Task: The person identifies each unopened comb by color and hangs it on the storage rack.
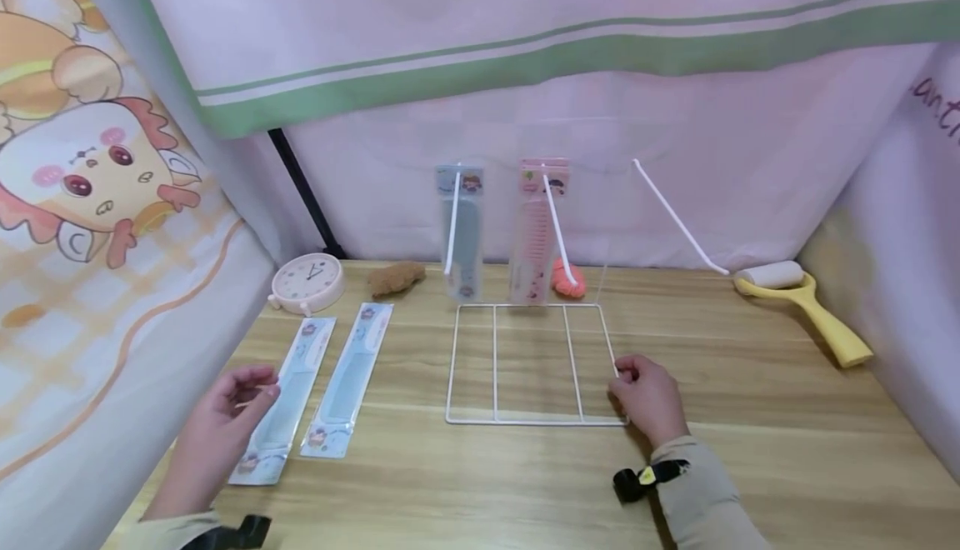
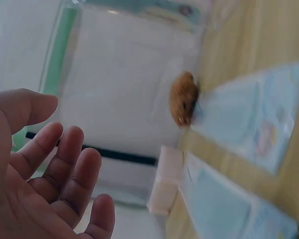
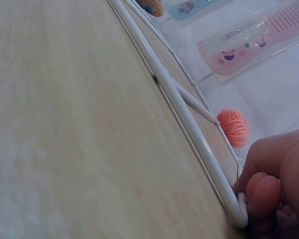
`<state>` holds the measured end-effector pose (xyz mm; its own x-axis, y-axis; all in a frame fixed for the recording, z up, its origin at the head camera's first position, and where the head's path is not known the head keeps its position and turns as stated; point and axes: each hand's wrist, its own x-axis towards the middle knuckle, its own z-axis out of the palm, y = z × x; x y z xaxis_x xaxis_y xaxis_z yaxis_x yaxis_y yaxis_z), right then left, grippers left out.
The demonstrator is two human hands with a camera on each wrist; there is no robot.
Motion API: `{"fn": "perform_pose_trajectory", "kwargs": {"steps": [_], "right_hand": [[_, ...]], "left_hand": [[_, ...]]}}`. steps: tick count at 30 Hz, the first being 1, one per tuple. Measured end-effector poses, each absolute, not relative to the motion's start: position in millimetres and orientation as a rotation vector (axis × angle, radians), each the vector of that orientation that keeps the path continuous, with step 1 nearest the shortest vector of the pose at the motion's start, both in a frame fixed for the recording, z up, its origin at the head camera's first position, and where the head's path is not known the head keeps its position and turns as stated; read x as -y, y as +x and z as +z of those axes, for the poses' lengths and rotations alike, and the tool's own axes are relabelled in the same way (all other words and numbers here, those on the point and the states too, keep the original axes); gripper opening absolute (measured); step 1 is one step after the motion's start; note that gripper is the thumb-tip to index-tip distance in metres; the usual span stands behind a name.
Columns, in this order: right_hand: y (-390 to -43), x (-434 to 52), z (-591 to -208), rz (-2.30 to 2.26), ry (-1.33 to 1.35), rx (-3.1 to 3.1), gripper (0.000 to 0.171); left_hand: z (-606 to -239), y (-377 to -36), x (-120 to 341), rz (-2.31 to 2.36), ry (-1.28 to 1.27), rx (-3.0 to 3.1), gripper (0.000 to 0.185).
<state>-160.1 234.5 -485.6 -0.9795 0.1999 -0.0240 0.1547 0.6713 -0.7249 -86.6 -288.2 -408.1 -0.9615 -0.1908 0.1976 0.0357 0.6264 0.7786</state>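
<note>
Hands apart — right hand point(image 1: 648, 396) on wire rack point(image 1: 525, 422), left hand point(image 1: 225, 417) over packaged comb point(image 1: 281, 404)

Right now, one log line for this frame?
left hand: open, over packaged comb | right hand: gripping wire rack base edge | hung combs: two

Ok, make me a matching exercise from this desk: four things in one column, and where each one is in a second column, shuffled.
Things:
1. clock
2. lint roller
3. pink comb
4. blue comb pack

Places:
A. hanging on the wire rack
B. far right of the table
C. back left, by the curtain
D. flat on the table, near the left hand

Pairs: 1-C, 2-B, 3-A, 4-D
</note>
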Motion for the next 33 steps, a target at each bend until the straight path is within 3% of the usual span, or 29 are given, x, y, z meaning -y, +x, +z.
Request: {"fn": "perform_pose_trajectory", "kwargs": {"steps": [7,15,24,33], "right_hand": [[-162,-232,-486,1.19,-0.287,2.812,0.033],[-161,-232,-488,1.181,-0.257,2.804,0.031],[-161,-231,-487,1.193,-0.281,2.808,0.032],[-161,-233,-488,1.197,-0.279,2.814,0.033]], "left_hand": [[-431,-66,317,-1.102,0.165,2.645,0.034],[-449,-57,336,-1.066,0.221,2.725,0.045],[-458,-53,346,-1.15,0.41,2.817,0.062],[-465,-59,353,-1.229,0.545,3.004,0.096]]}}
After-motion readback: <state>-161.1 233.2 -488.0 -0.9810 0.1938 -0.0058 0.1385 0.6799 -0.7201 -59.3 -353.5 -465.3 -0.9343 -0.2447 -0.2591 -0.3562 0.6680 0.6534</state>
